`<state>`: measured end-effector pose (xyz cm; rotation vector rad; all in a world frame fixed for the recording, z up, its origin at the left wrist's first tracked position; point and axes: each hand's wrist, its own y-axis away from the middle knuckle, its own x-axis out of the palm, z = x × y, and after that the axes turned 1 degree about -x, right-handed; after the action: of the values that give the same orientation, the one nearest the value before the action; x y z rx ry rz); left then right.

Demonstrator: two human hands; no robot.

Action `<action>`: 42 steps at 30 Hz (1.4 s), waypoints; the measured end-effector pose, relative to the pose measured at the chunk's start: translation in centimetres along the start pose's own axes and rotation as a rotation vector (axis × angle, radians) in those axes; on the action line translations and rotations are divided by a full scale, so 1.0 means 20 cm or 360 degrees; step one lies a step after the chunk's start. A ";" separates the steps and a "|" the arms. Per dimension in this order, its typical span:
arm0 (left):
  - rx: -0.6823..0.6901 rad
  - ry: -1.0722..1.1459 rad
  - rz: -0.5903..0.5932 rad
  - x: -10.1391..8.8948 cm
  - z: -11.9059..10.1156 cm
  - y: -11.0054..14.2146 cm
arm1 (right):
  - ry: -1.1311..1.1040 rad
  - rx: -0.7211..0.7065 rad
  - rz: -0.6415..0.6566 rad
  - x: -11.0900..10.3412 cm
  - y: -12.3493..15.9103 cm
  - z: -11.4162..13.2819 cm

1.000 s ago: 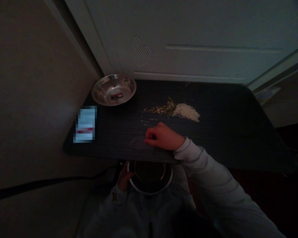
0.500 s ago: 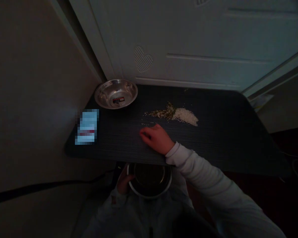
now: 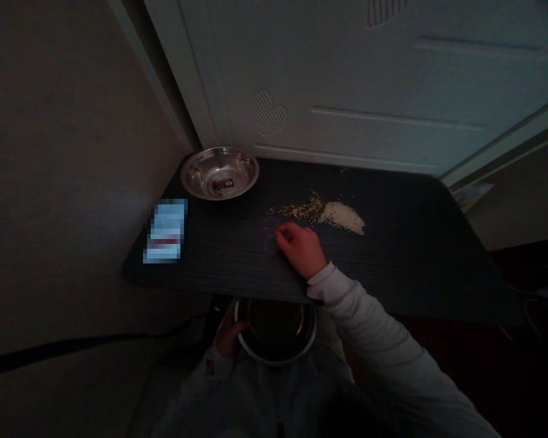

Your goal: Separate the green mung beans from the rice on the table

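My left hand (image 3: 231, 333) grips the left rim of a round bowl (image 3: 274, 359) with a light rim and a dark inside, held at my lap below the table's front edge. What lies in the bowl is too dark to make out. Over the table, my right hand (image 3: 304, 248) is closed, thumb and fingertips together and pointing left; anything between them is hidden. Just beyond it lies a heap of white rice grains (image 3: 343, 216). Small green beans (image 3: 311, 208), mixed with some rice, trail off from the heap to the left.
A shiny metal basin (image 3: 220, 174) with a label inside stands at the table's back left. In front of it lies a phone-like blurred bright object (image 3: 167, 231). The dark table (image 3: 415, 243) stands against a white panel (image 3: 356, 79) with heart reliefs, a wall at left.
My right hand has moved slightly to the right, towards the heap. The few loose grains just beyond its fingers no longer show there. My left hand stays on the bowl.
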<state>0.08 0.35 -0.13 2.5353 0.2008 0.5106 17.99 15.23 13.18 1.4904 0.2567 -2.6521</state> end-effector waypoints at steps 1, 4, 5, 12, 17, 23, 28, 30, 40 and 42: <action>0.0005 0.0007 -0.0008 0.00 0.00 0.00 | -0.0002 0.0023 -0.0009 0.00 0.00 0.00; 0.0036 0.0017 -0.0036 0.00 0.00 -0.01 | -0.0012 0.0086 -0.0031 -0.02 0.02 0.00; 0.0048 0.0009 -0.0046 0.00 0.00 -0.01 | -0.0018 0.0106 -0.0037 -0.02 0.03 -0.01; 0.0055 0.0026 -0.0005 0.01 0.00 0.00 | -0.0137 0.0247 -0.0085 -0.04 0.11 -0.03; 0.0066 0.0069 -0.0038 0.02 -0.01 0.00 | -0.0162 0.0341 -0.0158 -0.06 0.16 -0.06; 0.0056 0.0051 0.0023 0.01 0.00 -0.01 | -0.0143 0.0417 -0.0196 -0.10 0.20 -0.13; 0.0055 0.0054 0.0023 0.00 -0.01 -0.01 | -0.0139 0.0498 -0.0197 -0.14 0.22 -0.18; 0.0055 0.0030 0.0027 0.01 -0.02 -0.01 | -0.0133 0.0515 -0.0211 -0.15 0.22 -0.20; 0.0045 0.0059 -0.0030 0.02 -0.02 0.00 | -0.0124 0.0519 -0.0267 -0.17 0.24 -0.25; 0.0039 0.0029 -0.0037 0.02 -0.02 0.00 | -0.0135 0.0531 -0.0288 -0.17 0.24 -0.26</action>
<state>0.19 0.67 0.26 2.5498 0.2440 0.5251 24.91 11.52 13.03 1.4960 -0.0658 -3.0141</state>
